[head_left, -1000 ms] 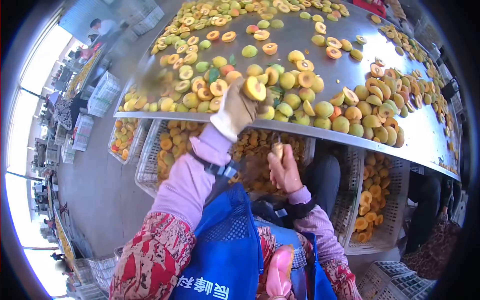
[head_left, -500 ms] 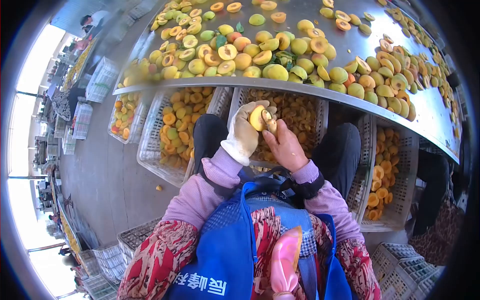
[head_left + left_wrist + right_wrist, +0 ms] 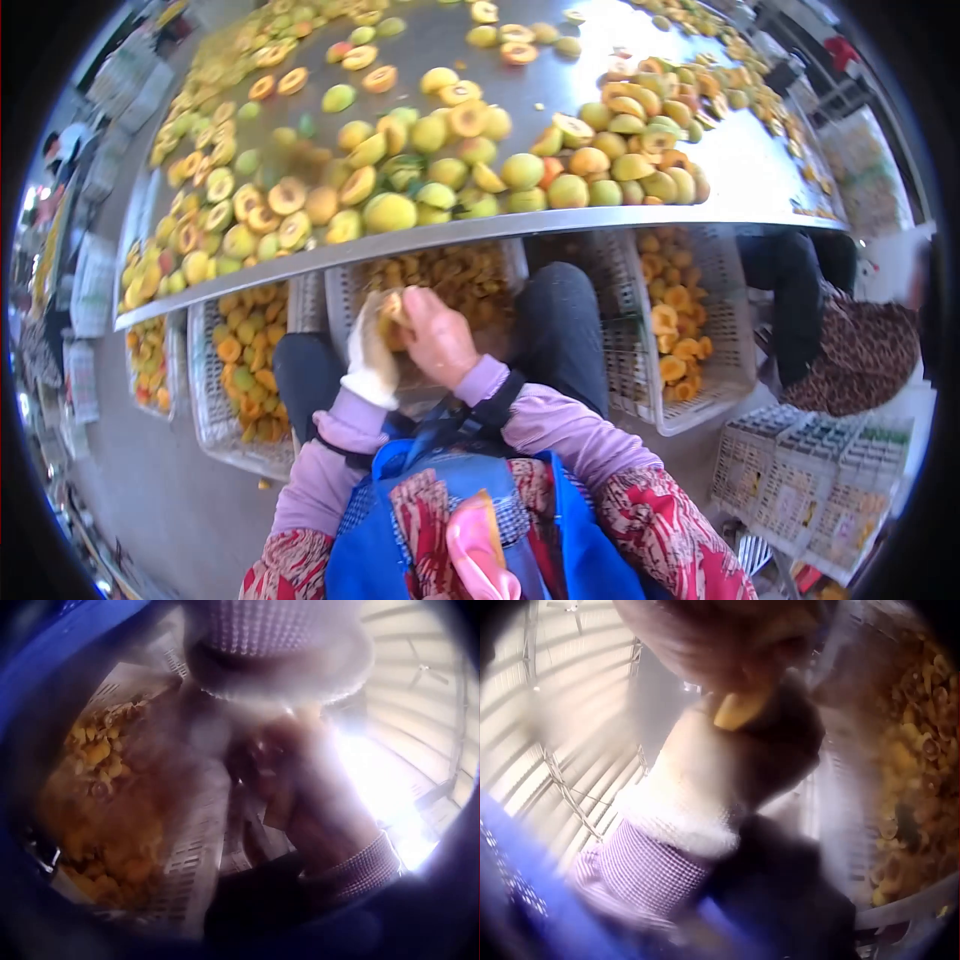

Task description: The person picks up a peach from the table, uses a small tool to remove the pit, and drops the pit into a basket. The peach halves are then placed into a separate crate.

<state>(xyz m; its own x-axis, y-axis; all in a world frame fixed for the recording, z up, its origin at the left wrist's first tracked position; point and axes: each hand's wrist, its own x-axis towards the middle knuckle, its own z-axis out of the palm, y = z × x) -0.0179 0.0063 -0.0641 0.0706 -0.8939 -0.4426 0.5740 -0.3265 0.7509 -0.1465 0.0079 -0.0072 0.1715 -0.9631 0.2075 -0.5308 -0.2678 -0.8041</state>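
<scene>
In the head view the gloved left hand (image 3: 373, 348) grips a yellow fruit piece (image 3: 394, 308) over a crate of cut fruit, below the table edge. The bare right hand (image 3: 438, 335) is pressed close against it, its fingers curled round a wooden-handled tool, hidden in the head view. The left wrist view shows what looks like the tan handle (image 3: 279, 810) under the right hand (image 3: 322, 802). In the right wrist view the yellow flesh (image 3: 742, 709) lies between the right hand (image 3: 727, 637) and the glove (image 3: 724, 754).
Whole and halved fruits (image 3: 390, 212) lie along the near edge of the metal table (image 3: 330, 250). Crates of fruit stand beneath it: one in the middle (image 3: 340, 300), one left (image 3: 210, 400), one right (image 3: 730, 370). A knee rises on each side of the hands.
The gloved hand came back from the table with a fruit and met the right hand. Both have since stayed together, the right hand now covering the tool; the head view has shifted.
</scene>
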